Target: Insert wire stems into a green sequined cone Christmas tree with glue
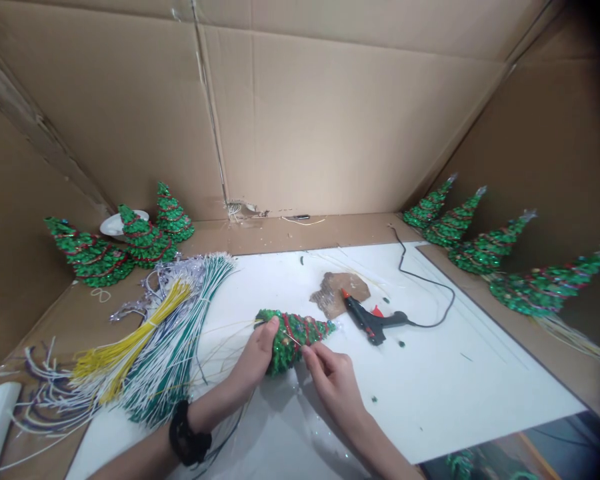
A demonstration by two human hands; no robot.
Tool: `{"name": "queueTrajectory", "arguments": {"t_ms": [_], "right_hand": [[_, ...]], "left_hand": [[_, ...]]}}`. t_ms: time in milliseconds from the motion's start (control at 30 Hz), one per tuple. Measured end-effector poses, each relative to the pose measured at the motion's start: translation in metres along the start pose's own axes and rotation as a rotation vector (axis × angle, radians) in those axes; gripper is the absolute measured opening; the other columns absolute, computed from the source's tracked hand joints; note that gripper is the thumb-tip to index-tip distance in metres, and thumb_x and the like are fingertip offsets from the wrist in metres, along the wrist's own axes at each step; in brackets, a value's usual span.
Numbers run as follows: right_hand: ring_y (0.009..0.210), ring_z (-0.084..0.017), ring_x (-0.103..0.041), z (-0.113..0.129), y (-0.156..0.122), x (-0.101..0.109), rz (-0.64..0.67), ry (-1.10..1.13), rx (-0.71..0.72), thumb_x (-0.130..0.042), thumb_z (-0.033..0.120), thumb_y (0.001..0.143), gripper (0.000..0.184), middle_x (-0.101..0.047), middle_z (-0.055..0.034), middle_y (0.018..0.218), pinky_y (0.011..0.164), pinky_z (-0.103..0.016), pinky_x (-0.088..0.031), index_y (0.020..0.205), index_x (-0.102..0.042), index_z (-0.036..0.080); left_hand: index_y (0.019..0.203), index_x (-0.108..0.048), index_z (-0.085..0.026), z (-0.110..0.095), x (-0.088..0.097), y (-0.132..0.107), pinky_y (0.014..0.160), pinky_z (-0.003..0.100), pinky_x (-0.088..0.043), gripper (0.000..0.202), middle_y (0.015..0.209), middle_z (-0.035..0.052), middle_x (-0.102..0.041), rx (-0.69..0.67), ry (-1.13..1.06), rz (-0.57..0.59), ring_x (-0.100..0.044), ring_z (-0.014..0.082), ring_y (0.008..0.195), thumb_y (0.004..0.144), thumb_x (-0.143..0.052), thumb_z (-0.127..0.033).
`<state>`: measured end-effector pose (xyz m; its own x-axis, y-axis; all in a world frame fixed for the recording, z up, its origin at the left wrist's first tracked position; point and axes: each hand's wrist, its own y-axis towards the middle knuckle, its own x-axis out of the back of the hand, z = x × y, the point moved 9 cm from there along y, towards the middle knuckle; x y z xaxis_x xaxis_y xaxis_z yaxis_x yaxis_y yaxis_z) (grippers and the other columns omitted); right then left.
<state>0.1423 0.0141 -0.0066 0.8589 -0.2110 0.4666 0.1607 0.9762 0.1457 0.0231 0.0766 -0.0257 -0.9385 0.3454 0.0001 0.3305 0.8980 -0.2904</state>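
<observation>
A small green tinsel Christmas tree (285,353) with red garland lies on its side above the white board, its tip pointing right. My left hand (260,347), a black watch on its wrist, is closed around the tree's wide base. At the tree's near side, my right hand (330,373) pinches the end of a thin pale wire (294,340) that runs across the branches. Several thin wires trail from the base toward the left. Just right of the tree, a black glue gun (373,323) with an orange nozzle rests on a brown scrap (353,288).
Bundles of yellow wires (130,347) and green-and-white wires (180,353) lie at left. Finished-looking trees (147,237) stand at the back left, and several star-topped trees (485,243) line the right. A black cord (443,287) curves behind the glue gun. Cardboard walls (330,120) enclose the table.
</observation>
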Motion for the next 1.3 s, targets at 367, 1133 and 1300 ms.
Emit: {"name": "queueTrajectory", "arguments": {"t_ms": [367,1133,1300], "right_hand": [[0.044,-0.009,-0.026,-0.011,-0.004,0.007,-0.08,0.014,-0.023,-0.035,0.043,0.092,0.04,-0.027,0.0066,0.049,0.043,-0.022,-0.022,0.059,-0.03,0.021],[0.037,-0.004,-0.013,-0.036,-0.02,-0.017,0.226,0.789,-0.436,-0.054,0.062,0.078,0.046,-0.024,0.0113,0.043,0.036,-0.018,-0.01,0.068,-0.045,0.018],[0.042,-0.005,-0.014,-0.039,-0.029,-0.012,0.189,0.723,-0.378,-0.053,0.059,0.081,0.043,-0.023,0.0104,0.048,0.039,-0.019,-0.011,0.069,-0.041,0.019]], "left_hand": [[0.093,-0.063,-0.016,0.008,-0.014,-0.001,0.089,0.03,-0.041,0.039,0.087,0.0032,-0.071,0.085,-0.293,0.18,-0.06,0.0206,0.089,0.086,-0.043,-0.049],[0.068,-0.058,-0.015,0.0,-0.012,0.002,0.076,0.029,-0.042,0.039,0.069,0.0015,-0.063,0.029,0.004,0.196,-0.053,0.0181,0.075,0.084,-0.045,-0.048],[0.07,-0.059,-0.015,0.001,-0.011,0.003,0.078,0.03,-0.042,0.036,0.07,0.0017,-0.063,0.016,0.015,0.245,-0.054,0.0195,0.078,0.082,-0.044,-0.046]]}}
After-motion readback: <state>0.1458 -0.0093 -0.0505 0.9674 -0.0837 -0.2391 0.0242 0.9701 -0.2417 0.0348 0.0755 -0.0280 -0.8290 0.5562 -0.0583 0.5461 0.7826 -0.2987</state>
